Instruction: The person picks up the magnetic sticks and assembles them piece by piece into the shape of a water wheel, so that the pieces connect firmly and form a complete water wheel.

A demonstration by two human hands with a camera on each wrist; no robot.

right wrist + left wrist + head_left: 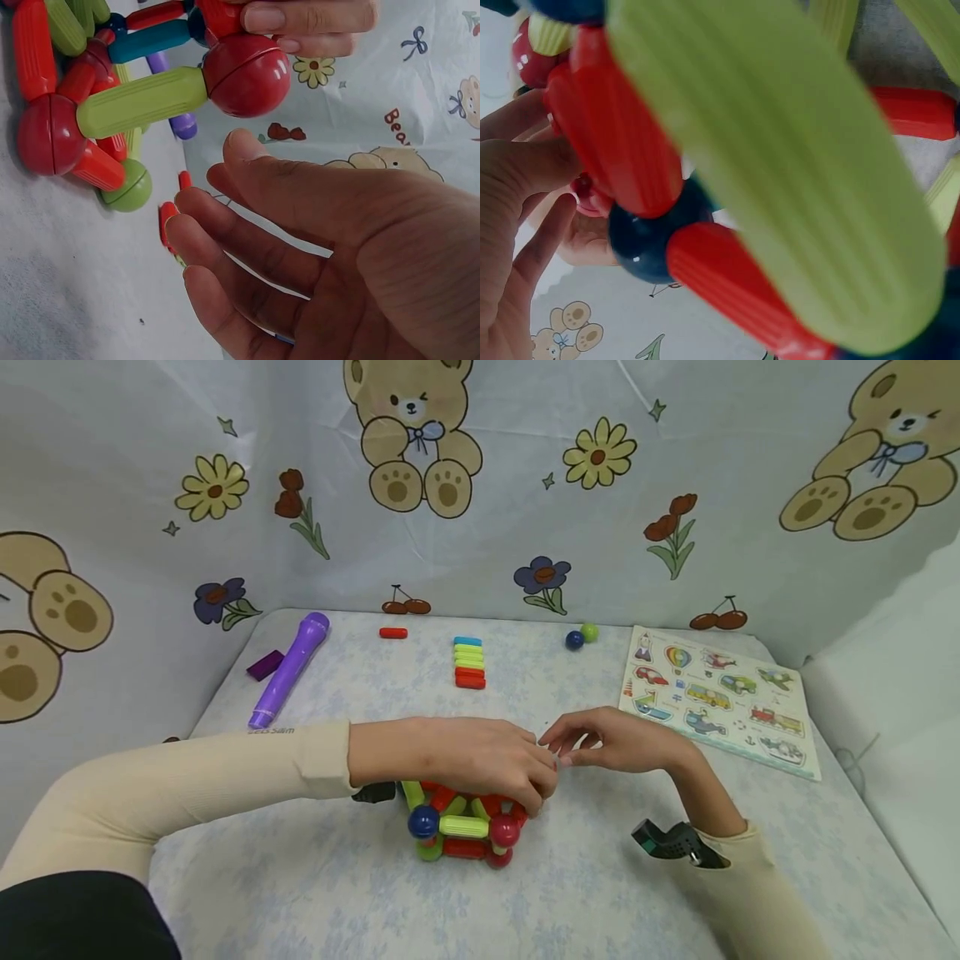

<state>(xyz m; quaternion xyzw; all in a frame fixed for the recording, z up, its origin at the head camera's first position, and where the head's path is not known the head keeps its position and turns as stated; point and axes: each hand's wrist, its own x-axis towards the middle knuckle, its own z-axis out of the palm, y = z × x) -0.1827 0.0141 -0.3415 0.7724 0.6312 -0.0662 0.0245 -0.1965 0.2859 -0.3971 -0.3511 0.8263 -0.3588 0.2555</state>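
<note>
Cloth [487, 560] fills the back, pale and printed with winking bears, daisies, tulips and cherries; the right wrist view catches brown lettering [394, 127] on it that begins "Bea", its end hard to make out. Before it stretches the bench [315, 877], its pale top mottled with a faint blue pattern. Cream sleeves [240, 785] cover the person's arms, and the left one carries a line of print (too small to read). At the bench's far right lies a white picture board [716, 702] covered in little drawings, among them a balloon, a helicopter, a bus and a train. Of the two hands, the left hand [480, 768] reaches across and grips a red part of a toy lattice, while the right hand [615, 739] hovers just beside it, fingers loosely bent, thumb apart, holding nothing. The toy lattice [463, 827] is at the middle of the bench, beneath the left hand: glossy balls in red, dark blue and green, the red ones showing a seam, joined by ridged rods in red, yellow-green and blue. A purple microphone-shaped tube [288, 672] lies slantwise at the far left, a dark purple block [265, 665] just beside it. Toward the back are a row of loose rods [469, 662], blue, yellow-green and red, a lone red rod [393, 632] to their left, and, smallest, a dark blue ball [574, 640] beside a green ball [589, 632].
</note>
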